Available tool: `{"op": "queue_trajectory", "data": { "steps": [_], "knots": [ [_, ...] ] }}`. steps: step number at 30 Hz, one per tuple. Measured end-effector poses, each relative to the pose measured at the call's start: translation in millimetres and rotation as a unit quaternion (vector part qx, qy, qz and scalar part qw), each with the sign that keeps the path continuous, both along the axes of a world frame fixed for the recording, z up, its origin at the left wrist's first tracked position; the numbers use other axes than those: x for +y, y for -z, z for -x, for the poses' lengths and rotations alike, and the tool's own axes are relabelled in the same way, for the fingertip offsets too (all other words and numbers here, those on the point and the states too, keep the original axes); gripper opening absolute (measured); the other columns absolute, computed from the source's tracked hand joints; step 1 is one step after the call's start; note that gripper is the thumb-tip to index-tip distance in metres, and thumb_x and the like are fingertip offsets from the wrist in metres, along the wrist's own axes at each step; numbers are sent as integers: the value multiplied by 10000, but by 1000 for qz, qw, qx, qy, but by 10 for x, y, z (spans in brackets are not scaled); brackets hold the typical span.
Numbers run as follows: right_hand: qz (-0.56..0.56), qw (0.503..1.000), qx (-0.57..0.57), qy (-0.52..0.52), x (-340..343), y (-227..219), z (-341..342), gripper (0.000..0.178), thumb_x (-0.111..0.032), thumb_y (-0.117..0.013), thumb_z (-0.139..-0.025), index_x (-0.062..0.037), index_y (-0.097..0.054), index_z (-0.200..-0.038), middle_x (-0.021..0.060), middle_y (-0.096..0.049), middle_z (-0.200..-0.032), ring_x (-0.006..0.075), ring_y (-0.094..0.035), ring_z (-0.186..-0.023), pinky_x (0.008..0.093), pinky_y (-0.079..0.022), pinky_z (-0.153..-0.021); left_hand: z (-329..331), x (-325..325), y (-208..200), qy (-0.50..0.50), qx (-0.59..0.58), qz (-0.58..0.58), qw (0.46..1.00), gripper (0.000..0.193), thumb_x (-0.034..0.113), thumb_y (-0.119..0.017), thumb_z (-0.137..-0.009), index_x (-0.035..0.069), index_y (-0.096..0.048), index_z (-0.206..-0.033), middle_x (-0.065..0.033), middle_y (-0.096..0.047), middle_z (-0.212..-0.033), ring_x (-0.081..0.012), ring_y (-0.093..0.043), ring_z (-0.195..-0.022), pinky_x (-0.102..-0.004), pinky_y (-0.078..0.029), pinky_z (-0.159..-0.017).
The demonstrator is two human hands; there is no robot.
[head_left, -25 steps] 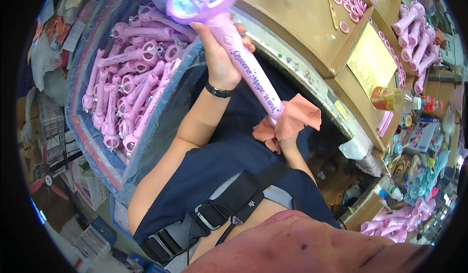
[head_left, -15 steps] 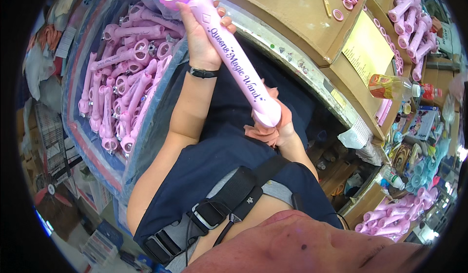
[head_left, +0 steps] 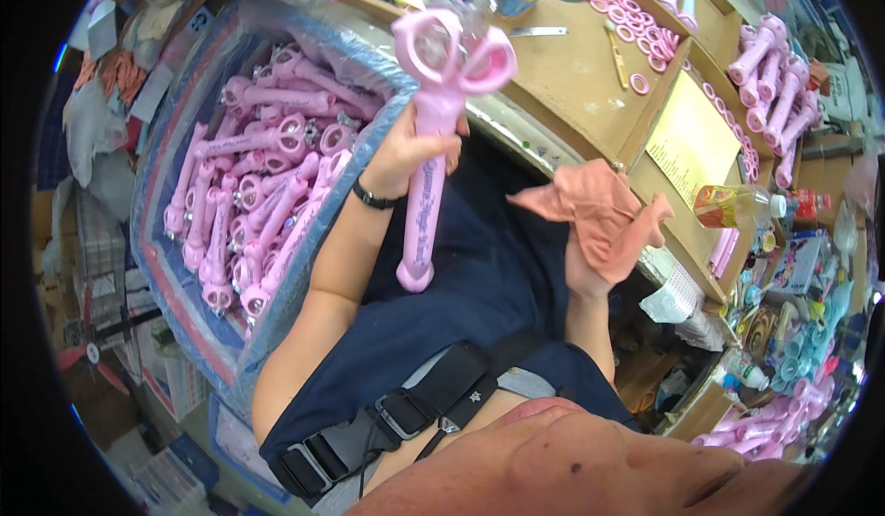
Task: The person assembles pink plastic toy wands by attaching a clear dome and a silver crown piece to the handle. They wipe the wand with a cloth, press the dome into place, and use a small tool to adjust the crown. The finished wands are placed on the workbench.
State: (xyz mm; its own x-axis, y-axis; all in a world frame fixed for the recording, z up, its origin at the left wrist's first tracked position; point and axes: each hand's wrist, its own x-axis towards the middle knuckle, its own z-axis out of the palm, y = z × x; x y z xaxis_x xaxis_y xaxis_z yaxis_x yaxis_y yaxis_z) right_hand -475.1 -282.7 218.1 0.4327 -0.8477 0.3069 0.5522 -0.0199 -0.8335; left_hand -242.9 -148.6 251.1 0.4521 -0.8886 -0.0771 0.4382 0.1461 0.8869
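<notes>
A pink toy wand (head_left: 426, 204) with dark lettering along its handle stands tilted over my lap, its looped head at the far end. My left hand (head_left: 412, 152) wraps round the handle just below that head. Apart from the wand, over to the right, my right hand (head_left: 588, 272) holds an orange-pink cloth (head_left: 604, 216), which drapes over the fingers and mostly hides them. Left of my left arm, a blue-edged, plastic-lined bin (head_left: 171, 318) contains many similar pink wands (head_left: 263, 138).
Ahead is a worktable with cardboard trays (head_left: 562, 83), pink rings (head_left: 636, 29), a yellow sheet (head_left: 693, 133) and a thin metal strip (head_left: 539, 31). A bottle of amber liquid (head_left: 733, 207) lies at the right. More pink wands are piled at far right (head_left: 776, 83) and lower right (head_left: 770, 419).
The wand has swung more upright and turned, so its looped head shows from another side. My right hand has left the wand's lower end and moved right and outward with the cloth.
</notes>
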Motion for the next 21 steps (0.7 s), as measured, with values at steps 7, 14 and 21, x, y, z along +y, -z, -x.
{"op": "queue_trajectory", "data": {
  "steps": [7,14,21],
  "knots": [
    [248,881,340,215,233,-182,-792,601,-202,-519,-923,23,-234,-1402,180,-317,-1420,294,-338,-1298,333,-258,-1072,638,-214,-19,-16,-374,-71,925,681,91,-725,-728,2,-342,-1285,-170,-569,-1059,-293,-602,-938,-333,-488,-811],
    [-59,992,92,-64,-58,-284,-839,736,-217,-542,-888,15,-109,-1436,199,-146,-1481,281,-179,-1380,365,-217,-1102,737,-190,-16,-2,-386,-88,918,691,148,-712,-732,-38,-327,-1274,-246,-556,-1080,-337,-572,-1047,-360,-459,-870],
    [204,960,183,50,-33,75,-809,703,-222,-608,-853,-28,-227,-1412,100,-389,-1310,214,-408,-1205,338,-357,-1002,713,-196,41,-10,-339,-128,932,693,163,-720,-741,-46,-321,-1268,-204,-544,-1109,-285,-564,-1026,-333,-439,-886]
  ]
}}
